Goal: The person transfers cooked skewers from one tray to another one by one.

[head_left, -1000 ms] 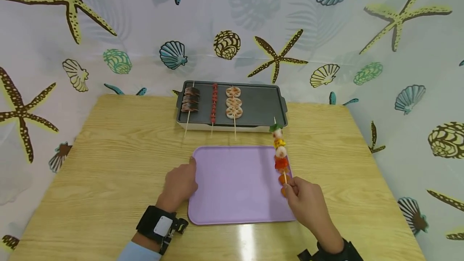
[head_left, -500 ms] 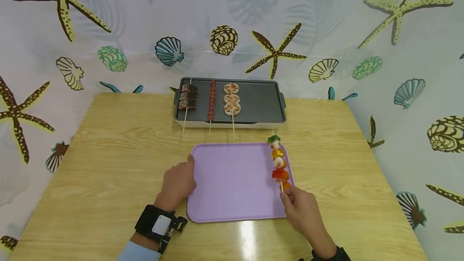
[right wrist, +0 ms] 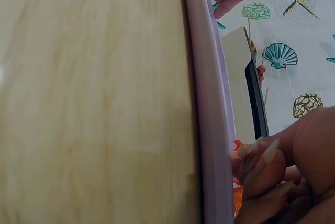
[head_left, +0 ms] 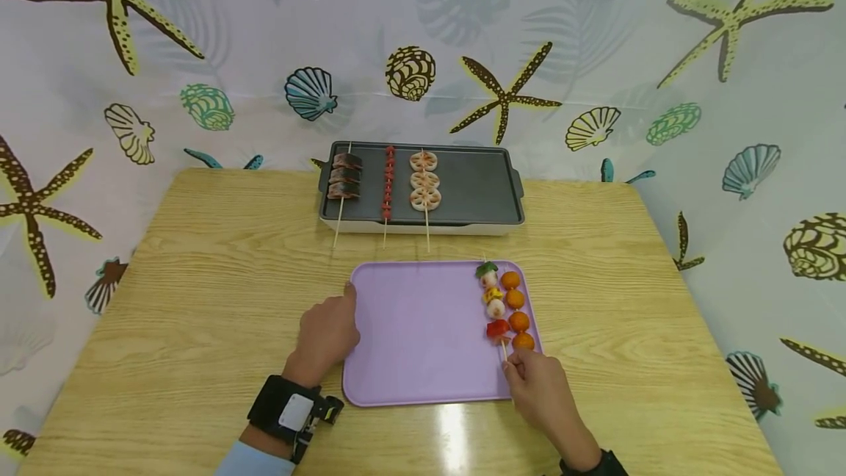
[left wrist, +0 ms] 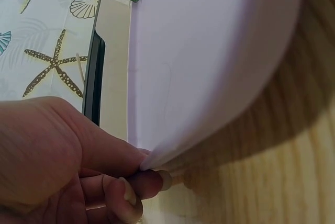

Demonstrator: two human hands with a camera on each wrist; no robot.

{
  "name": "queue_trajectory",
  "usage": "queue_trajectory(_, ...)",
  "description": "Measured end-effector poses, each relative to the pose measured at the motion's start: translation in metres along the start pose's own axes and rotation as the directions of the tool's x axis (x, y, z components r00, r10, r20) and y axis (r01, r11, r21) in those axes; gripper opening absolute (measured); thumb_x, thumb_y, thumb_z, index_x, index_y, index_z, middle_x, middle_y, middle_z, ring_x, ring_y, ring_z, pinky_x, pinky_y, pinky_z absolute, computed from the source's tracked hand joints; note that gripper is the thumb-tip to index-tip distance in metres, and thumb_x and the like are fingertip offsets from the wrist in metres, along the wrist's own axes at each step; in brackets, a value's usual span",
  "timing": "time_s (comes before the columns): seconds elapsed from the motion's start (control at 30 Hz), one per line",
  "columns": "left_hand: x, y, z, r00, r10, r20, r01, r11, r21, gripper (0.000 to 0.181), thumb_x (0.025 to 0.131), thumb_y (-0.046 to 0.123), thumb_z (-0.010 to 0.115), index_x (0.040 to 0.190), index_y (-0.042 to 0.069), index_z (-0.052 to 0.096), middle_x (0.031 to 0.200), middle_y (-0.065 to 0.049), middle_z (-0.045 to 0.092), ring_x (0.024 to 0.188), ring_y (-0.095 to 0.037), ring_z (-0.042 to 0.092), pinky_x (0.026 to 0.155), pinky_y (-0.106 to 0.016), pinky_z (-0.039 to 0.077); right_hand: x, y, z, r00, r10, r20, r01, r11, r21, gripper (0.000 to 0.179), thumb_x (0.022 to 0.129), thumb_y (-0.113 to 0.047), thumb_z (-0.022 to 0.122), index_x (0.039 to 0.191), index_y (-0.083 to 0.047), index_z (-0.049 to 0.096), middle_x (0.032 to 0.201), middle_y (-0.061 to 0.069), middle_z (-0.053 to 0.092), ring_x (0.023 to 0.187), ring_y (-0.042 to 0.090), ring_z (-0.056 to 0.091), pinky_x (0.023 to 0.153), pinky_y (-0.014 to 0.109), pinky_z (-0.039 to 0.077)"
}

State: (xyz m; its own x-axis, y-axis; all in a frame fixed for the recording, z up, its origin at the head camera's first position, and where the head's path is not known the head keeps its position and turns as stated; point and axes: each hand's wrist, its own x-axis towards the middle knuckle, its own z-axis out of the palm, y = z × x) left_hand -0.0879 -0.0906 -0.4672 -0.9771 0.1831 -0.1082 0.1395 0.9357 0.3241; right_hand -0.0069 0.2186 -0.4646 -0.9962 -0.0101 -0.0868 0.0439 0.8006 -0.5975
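On the table lies a purple tray point(head_left: 423, 336), its left rim pinched between the thumb and fingers of my left hand point(head_left: 327, 336). The thumb is on top and a fingertip shows under the rim point(left wrist: 157, 156) in the left wrist view. My right hand point(head_left: 542, 391) pinches the bare stick end of a vegetable skewer point(head_left: 496, 308) with green, white, yellow and red pieces. This skewer is over the tray's right part, slightly slanted. Just right of it, along the right rim, lies a skewer of orange balls point(head_left: 518, 322), its lower end hidden by my right hand.
Behind the tray stands a dark grill pan point(head_left: 472, 182) on a pale base. It bears a dark meat skewer point(head_left: 345, 176), a thin red skewer point(head_left: 388, 182) and a lotus root skewer point(head_left: 424, 181), sticks jutting over the front edge. A shell-patterned cloth point(head_left: 251, 42) hangs behind the wooden table point(head_left: 218, 263).
My right hand has brought the vegetable skewer left and toward me, from over the tray's right rim to inside the tray, uncovering the orange ball skewer. My left hand stays at the rim.
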Motion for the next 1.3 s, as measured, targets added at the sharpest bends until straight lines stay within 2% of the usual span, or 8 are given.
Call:
queue_trajectory(0.8, -0.003, -0.004, 0.002, 1.000, -0.010, 0.016, 0.010, 1.000, -0.002, 0.056, 0.086, 0.002, 0.064, 0.137, -0.011, 0.047, 0.061, -0.008, 0.053, 0.047, -0.018, 0.049, 0.038, -0.031, 0.035, 0.004, -0.001, 0.004, 0.998, 0.043, 0.034, -0.040, 0.995, -0.092, 0.013, 0.086, -0.012, 0.071, 0.075, -0.005, 0.072, 0.055, -0.007, 0.055, 0.050, 0.008, 0.045, 0.048, 0.024, 0.035)
queue_trajectory(0.93, -0.004, -0.004, 0.002, 1.000, -0.008, 0.016, 0.008, 1.000, -0.001, 0.056, 0.085, 0.002, 0.064, 0.137, -0.011, 0.047, 0.064, -0.010, 0.056, 0.049, -0.019, 0.050, 0.039, -0.032, 0.036, 0.006, -0.002, -0.003, 1.000, 0.019, -0.007, -0.019, 0.992, -0.122, 0.017, 0.086, -0.018, 0.073, 0.075, -0.005, 0.073, 0.057, -0.006, 0.058, 0.051, 0.008, 0.046, 0.050, 0.025, 0.036)
queue_trajectory(1.07, -0.003, -0.003, 0.000, 1.000, 0.002, 0.004, -0.002, 1.000, 0.010, 0.056, 0.085, 0.002, 0.064, 0.137, -0.011, 0.048, 0.066, -0.011, 0.058, 0.050, -0.019, 0.051, 0.040, -0.033, 0.037, 0.021, -0.009, -0.018, 0.996, -0.062, -0.070, 0.053, 0.991, -0.125, 0.018, 0.086, -0.017, 0.073, 0.073, -0.005, 0.070, 0.052, -0.007, 0.050, 0.048, 0.008, 0.041, 0.047, 0.023, 0.030)
queue_trajectory(1.17, -0.001, -0.002, -0.001, 1.000, 0.003, 0.003, -0.003, 1.000, 0.008, 0.057, 0.085, 0.003, 0.064, 0.137, -0.011, 0.047, 0.067, -0.012, 0.059, 0.050, -0.019, 0.052, 0.040, -0.033, 0.037, 0.041, -0.022, -0.031, 0.989, -0.129, -0.071, 0.120, 0.985, -0.125, 0.019, 0.088, -0.015, 0.071, 0.072, -0.006, 0.067, 0.051, -0.006, 0.044, 0.047, 0.009, 0.039, 0.046, 0.023, 0.028)
queue_trajectory(1.3, -0.001, -0.002, -0.002, 1.000, -0.002, 0.010, 0.002, 1.000, 0.008, 0.057, 0.085, 0.003, 0.064, 0.138, -0.011, 0.047, 0.072, -0.014, 0.062, 0.053, -0.022, 0.055, 0.042, -0.035, 0.039, 0.075, -0.049, -0.043, 0.984, -0.175, -0.041, 0.171, 0.980, -0.103, 0.021, 0.091, -0.019, 0.067, 0.077, -0.004, 0.069, 0.054, -0.003, 0.052, 0.050, 0.011, 0.046, 0.047, 0.026, 0.035)
